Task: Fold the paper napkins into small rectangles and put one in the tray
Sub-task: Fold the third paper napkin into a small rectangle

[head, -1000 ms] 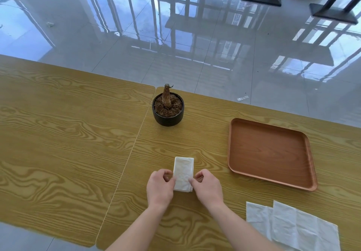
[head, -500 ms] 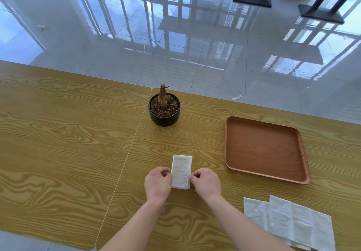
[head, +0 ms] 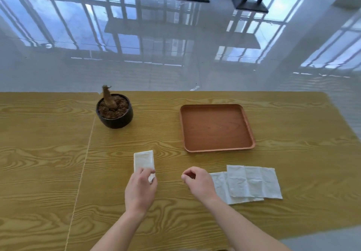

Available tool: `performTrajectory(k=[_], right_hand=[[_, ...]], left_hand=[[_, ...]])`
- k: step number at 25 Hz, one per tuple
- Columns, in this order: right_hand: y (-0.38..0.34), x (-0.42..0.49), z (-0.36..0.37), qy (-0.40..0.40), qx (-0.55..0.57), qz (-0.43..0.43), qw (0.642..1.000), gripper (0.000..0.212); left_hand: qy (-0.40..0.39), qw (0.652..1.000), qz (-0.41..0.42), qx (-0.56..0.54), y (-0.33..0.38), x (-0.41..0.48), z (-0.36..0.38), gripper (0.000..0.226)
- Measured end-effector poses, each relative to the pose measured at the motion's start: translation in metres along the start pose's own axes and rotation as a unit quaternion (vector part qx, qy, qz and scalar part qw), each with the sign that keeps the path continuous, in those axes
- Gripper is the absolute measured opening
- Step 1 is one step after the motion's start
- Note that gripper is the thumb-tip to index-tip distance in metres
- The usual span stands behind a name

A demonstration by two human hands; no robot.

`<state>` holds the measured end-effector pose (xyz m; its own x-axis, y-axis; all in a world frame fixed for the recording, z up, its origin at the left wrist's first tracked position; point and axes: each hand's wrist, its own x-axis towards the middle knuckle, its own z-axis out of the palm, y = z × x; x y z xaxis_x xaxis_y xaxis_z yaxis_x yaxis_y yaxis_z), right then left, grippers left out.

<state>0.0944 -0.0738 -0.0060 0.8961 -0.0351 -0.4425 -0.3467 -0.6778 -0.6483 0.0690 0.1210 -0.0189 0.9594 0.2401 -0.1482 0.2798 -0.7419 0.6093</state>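
Folded napkin (head: 144,161): one white paper rectangle, narrow and upright from your view, lying flat on the tabletop (head: 48,153) directly ahead of your left hand (head: 141,189). Your left fingertips pinch its near end, with a small corner of paper showing under the thumb. Surface is soft, lightly embossed and faintly creased.

Right hand (head: 197,184): well apart from the left one and off the folded napkin, loosely curled with thumb and forefinger close together, nothing visibly between them. It sits just beside the left edge of the spare stock.

Unfolded napkins (head: 252,182): overlapping white sheets, larger, with visible fold lines dividing them into panels, lying flat to your right.

Tray (head: 215,147): reddish-brown, wood-grained, roughly square with rounded corners and a low raised rim, beyond your right hand and apart from all paper.

Pot (head: 115,119): small, round, dark bowl filled with brown granular soil and a bare stubby stem, at the far left of the folded napkin.

Tabletop: yellow wood-grain with a thin seam to your left.
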Motion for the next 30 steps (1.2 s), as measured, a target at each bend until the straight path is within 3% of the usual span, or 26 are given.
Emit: performTrajectory(k=[9, 16, 20, 23, 28, 30], right_hand=[[0.129, -0.04, -0.117, 0.083, -0.003, 0.03, 0.996, 0.006], [0.205, -0.015, -0.201, 0.149, -0.112, 0.013, 0.982, 0.016], [0.212, 0.02, -0.222, 0.096, -0.176, -0.009, 0.98, 0.034], [0.215, 0.032, -0.222, 0.06, -0.225, -0.003, 0.972, 0.032], [0.218, 0.038, -0.224, 0.063, -0.221, 0.006, 0.973, 0.017], [0.217, 0.04, -0.225, 0.059, -0.207, 0.015, 0.976, 0.01]], left_hand=[[-0.093, 0.991, 0.097, -0.012, 0.099, -0.044, 0.084, 0.014], [-0.102, 0.982, 0.157, 0.038, 0.176, -0.036, 0.142, 0.023], [-0.131, 0.964, 0.169, 0.159, 0.205, -0.009, 0.158, 0.018], [-0.144, 0.952, 0.168, 0.212, 0.21, 0.002, 0.165, 0.019], [-0.152, 0.968, 0.106, 0.166, 0.21, 0.013, 0.171, 0.021], [-0.162, 0.971, 0.079, 0.159, 0.214, 0.016, 0.171, 0.012]])
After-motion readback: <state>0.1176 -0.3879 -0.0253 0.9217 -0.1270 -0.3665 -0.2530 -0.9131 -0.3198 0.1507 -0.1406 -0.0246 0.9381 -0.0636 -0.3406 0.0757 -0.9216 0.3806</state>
